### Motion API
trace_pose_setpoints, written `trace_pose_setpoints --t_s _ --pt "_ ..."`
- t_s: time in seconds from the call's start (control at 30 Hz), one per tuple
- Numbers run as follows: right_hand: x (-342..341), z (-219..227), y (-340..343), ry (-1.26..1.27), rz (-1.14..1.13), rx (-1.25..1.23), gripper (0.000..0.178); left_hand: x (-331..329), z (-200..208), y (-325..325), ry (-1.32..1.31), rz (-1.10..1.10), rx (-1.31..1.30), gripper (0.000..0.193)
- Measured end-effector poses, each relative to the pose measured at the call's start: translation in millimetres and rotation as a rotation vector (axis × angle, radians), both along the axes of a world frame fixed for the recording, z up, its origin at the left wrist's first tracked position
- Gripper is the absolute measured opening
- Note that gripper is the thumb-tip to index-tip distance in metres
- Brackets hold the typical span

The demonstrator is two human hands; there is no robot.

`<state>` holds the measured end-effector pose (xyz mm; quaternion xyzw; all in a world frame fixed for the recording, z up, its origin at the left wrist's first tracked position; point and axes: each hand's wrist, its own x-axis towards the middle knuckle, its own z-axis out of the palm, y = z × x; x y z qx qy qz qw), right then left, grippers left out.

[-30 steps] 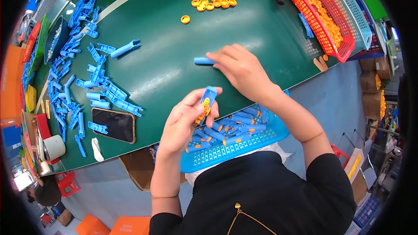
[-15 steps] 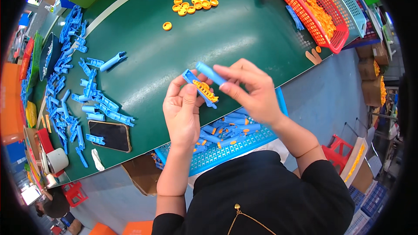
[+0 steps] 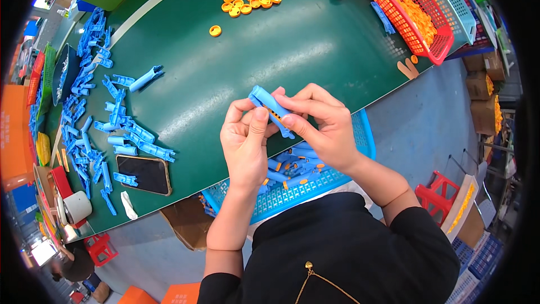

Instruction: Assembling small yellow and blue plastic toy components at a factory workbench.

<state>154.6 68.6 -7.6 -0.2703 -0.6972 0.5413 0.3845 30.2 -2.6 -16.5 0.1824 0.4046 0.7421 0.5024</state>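
Over the table's front edge, my left hand and my right hand both grip a blue plastic casing made of two long half shells. The halves lie against each other, and a dark and yellow strip of the insert shows along the seam between them. My left fingers and thumb pinch its left side. On the right side, my right thumb and fingertips press the upper half shell. Below my hands, a light-blue basket holds several blue pieces with orange ends.
Blue half shells are strewn across the table's left side, beside a phone. Round yellow caps lie at the back. A red basket of yellow parts stands far right. The green table ends in front of me.
My right hand has brought the loose blue half shell down onto the half in my left hand. The yellow insert is now mostly covered, and both hands grip the joined piece.
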Motion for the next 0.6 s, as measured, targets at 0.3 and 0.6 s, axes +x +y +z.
trace_pose_setpoints --t_s 0.3,0.6 --pt "6.6 6.7 -3.6 0.001 0.006 -0.022 0.028 -0.6 -1.0 -1.8 0.074 -0.019 0.009 0.016" --pt "15.8 9.2 6.6 -0.051 0.216 -0.057 0.030 -11.6 7.4 -3.6 -0.067 -0.165 -0.032 0.026"
